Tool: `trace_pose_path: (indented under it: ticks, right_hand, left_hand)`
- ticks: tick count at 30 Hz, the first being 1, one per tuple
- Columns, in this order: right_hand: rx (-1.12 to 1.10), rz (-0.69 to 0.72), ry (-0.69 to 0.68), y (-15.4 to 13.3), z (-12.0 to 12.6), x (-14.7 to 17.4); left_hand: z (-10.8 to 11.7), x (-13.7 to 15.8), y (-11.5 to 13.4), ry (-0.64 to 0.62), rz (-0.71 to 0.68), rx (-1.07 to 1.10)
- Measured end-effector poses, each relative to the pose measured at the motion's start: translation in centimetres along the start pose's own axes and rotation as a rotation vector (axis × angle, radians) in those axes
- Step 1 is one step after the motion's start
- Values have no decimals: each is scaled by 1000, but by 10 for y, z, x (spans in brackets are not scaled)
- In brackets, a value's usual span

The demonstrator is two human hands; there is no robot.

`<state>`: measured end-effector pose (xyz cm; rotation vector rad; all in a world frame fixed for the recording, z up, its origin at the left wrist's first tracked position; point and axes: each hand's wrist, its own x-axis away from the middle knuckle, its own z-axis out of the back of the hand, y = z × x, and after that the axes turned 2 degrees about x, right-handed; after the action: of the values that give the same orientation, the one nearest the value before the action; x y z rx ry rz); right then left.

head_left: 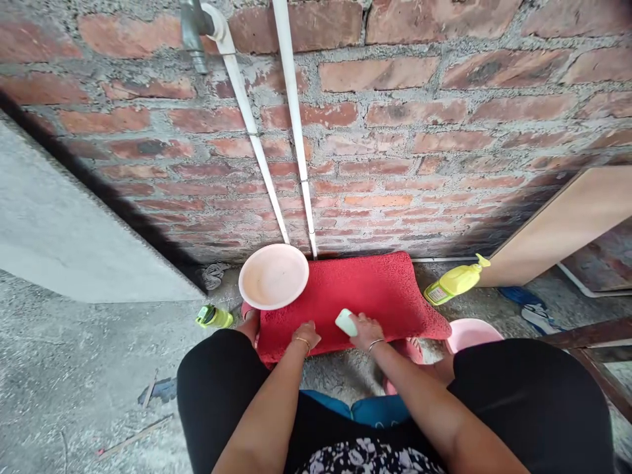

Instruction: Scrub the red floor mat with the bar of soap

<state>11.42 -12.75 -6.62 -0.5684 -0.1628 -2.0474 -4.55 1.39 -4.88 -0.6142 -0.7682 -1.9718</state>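
Observation:
A red, rough-piled mat [363,283] lies spread in front of me, its right corner drooping. My left hand [307,334] is closed on the mat near its front edge; the fingertips are hidden. With my right hand [368,330] I grip a pale green rounded block [346,322], which rests on the mat; whether it is a soap bar or a brush I cannot tell. A pale pink basin [274,276] sits over the mat's left end. Beyond the right end stands a yellow pump bottle [457,283].
A green-capped bottle [214,316] stands by my left foot. Another pink basin [473,334] is at the right, near a wooden frame [587,334]. White pipes [296,118] and a tap [193,33] run along the brick wall [380,131]. Boards lean at both sides.

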Motion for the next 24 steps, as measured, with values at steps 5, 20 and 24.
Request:
trace_pose_path:
  ticks: [5, 20, 24]
  right_hand:
    - [-120, -483, 16, 106, 13, 25]
    - [112, 467, -82, -139, -16, -2]
    - [214, 535, -122, -135, -25, -7]
  left_hand:
    - [44, 26, 12, 138, -120, -14]
    - [99, 78, -7, 239, -178, -184]
    - [115, 90, -6, 232, -168, -260]
